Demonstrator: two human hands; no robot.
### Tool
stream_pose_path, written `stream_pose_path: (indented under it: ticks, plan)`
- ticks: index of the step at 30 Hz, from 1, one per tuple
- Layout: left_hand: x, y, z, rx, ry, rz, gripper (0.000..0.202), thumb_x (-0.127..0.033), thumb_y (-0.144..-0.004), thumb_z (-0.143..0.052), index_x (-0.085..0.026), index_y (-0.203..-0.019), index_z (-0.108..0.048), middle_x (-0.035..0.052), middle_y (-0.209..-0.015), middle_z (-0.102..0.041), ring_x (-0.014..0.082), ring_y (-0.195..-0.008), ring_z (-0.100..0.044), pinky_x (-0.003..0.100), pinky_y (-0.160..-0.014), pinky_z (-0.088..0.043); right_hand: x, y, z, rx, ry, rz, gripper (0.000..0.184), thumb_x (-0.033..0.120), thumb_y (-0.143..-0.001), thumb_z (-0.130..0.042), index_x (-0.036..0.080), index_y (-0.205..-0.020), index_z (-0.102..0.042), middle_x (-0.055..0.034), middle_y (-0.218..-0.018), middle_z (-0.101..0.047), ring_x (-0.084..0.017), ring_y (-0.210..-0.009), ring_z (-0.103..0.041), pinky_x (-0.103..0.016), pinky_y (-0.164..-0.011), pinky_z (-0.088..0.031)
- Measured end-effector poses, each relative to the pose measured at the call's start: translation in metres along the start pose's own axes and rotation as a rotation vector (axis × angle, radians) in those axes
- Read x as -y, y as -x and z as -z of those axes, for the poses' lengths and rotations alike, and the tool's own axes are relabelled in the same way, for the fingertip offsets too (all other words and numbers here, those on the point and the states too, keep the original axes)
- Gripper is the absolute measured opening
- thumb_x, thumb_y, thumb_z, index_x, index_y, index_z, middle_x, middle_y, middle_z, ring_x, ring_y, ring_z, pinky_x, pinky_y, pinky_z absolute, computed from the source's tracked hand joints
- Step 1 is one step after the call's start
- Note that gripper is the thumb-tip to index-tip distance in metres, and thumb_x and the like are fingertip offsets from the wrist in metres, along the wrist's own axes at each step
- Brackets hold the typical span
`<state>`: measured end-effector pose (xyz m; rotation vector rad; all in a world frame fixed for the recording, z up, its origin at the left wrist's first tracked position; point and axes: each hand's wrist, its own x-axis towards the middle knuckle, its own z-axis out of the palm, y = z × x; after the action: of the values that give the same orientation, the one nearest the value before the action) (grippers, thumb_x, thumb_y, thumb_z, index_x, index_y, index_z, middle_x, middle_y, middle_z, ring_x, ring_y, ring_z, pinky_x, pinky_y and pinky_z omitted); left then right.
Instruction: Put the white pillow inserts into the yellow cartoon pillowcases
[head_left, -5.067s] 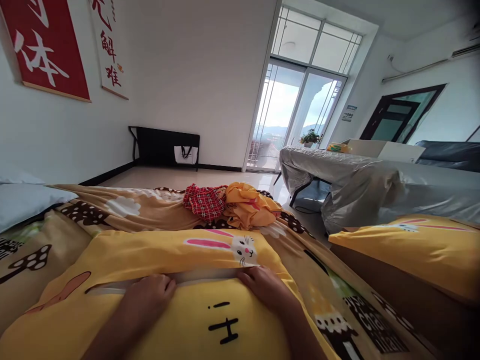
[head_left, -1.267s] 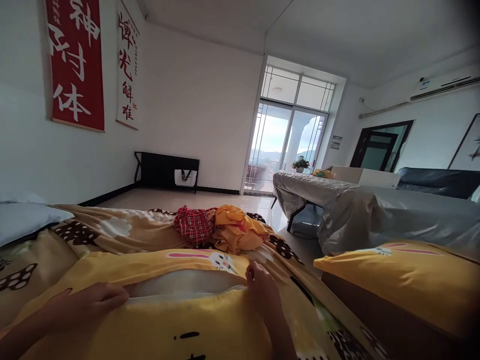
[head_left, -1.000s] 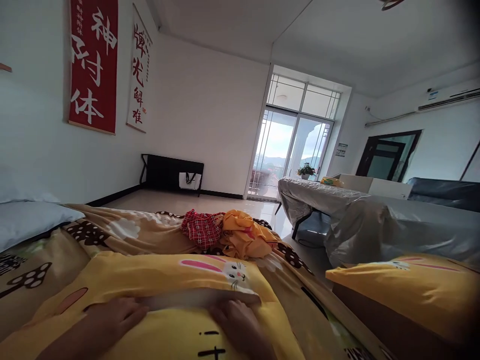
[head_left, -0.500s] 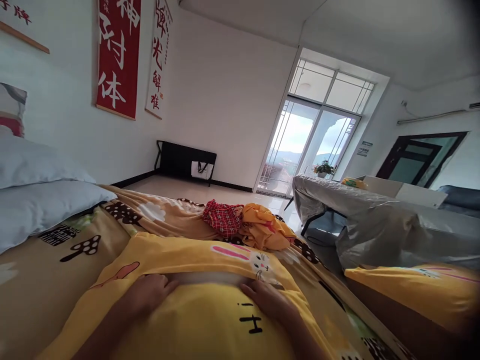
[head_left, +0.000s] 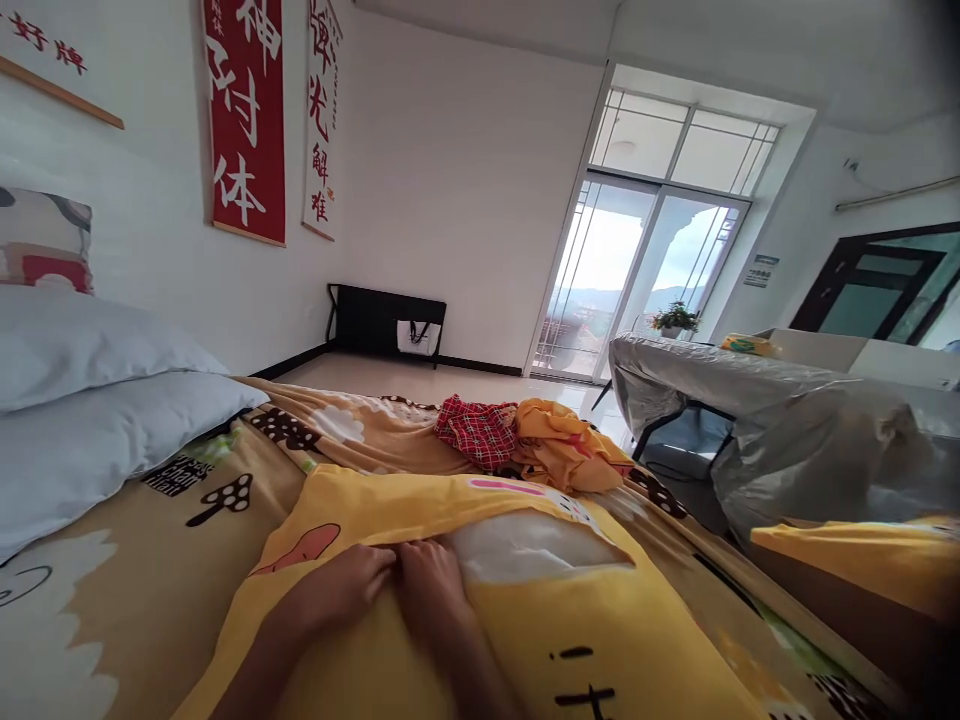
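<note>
A yellow pillowcase with a rabbit print and black lettering lies on the bed in front of me. Its opening gapes on the right, showing a white pillow inside. My left hand is closed on the pillowcase's edge at the left end of the opening. Right beside it, my right hand has its fingers bent over the same edge, close against the left hand. The fingertips of both hands are partly hidden in the fabric.
White pillows are stacked at the left on the patterned bedsheet. Beyond the pillowcase lie a red plaid cloth and a crumpled orange cloth. A plastic-covered table stands at the right, with more yellow fabric nearer.
My right hand has moved left along the opening until it sits beside my left hand. The right part of the opening now gapes wider, with more white pillow showing. The view has shifted slightly.
</note>
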<state>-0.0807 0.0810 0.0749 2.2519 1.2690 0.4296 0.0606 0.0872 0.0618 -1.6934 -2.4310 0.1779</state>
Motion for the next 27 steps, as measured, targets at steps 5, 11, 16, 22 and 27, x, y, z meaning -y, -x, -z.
stream_pose_path:
  ticks: [5, 11, 16, 22, 27]
  plan:
    - [0.012, 0.014, 0.028, -0.200, 0.122, 0.087, 0.028, -0.031, -0.087, -0.038, -0.021, -0.083, -0.064, 0.0006, -0.083, -0.068, 0.0180, -0.082, -0.060, 0.027, -0.075, -0.042, -0.015, -0.006, -0.027, -0.187, -0.172, 0.051, 0.025, 0.012, -0.085, -0.045, 0.019, -0.086, -0.069, -0.0077, -0.091, -0.072, -0.020, -0.088, -0.065, -0.028, -0.078, -0.039]
    - [0.039, 0.015, 0.036, -0.268, 0.035, 0.238, 0.019, -0.028, -0.084, -0.040, -0.018, -0.078, -0.054, 0.0023, -0.082, -0.061, 0.0171, -0.078, -0.057, 0.028, -0.072, -0.040, -0.001, 0.001, -0.012, -0.335, -0.476, 0.191, 0.021, 0.008, -0.084, -0.050, 0.021, -0.084, -0.066, -0.0013, -0.091, -0.070, -0.016, -0.090, -0.059, -0.024, -0.082, -0.038]
    - [0.039, 0.019, 0.032, -0.183, 0.032, 0.231, 0.022, -0.035, -0.085, -0.042, -0.019, -0.079, -0.055, 0.0005, -0.081, -0.061, 0.0170, -0.078, -0.055, 0.027, -0.071, -0.040, 0.009, 0.005, -0.014, -0.303, -0.547, 0.345, 0.021, 0.013, -0.091, -0.047, 0.022, -0.096, -0.065, -0.0002, -0.100, -0.069, -0.013, -0.095, -0.059, -0.023, -0.085, -0.039]
    - [0.040, 0.019, 0.030, -0.154, 0.001, 0.243, 0.026, -0.028, -0.085, -0.035, -0.019, -0.085, -0.059, 0.0033, -0.091, -0.064, 0.0188, -0.090, -0.057, 0.028, -0.080, -0.040, 0.011, 0.002, -0.023, -0.253, -0.502, 0.292, 0.024, 0.013, -0.092, -0.044, 0.021, -0.093, -0.067, -0.0005, -0.094, -0.072, -0.013, -0.092, -0.062, -0.021, -0.081, -0.039]
    - [0.044, 0.019, 0.030, -0.099, -0.010, 0.297, 0.029, -0.030, -0.086, -0.035, -0.018, -0.091, -0.061, 0.0062, -0.100, -0.065, 0.0211, -0.096, -0.057, 0.031, -0.086, -0.041, 0.014, -0.003, -0.030, -0.208, -0.423, 0.216, 0.024, 0.015, -0.091, -0.046, 0.022, -0.087, -0.068, -0.0002, -0.089, -0.073, -0.015, -0.084, -0.066, -0.023, -0.076, -0.037]
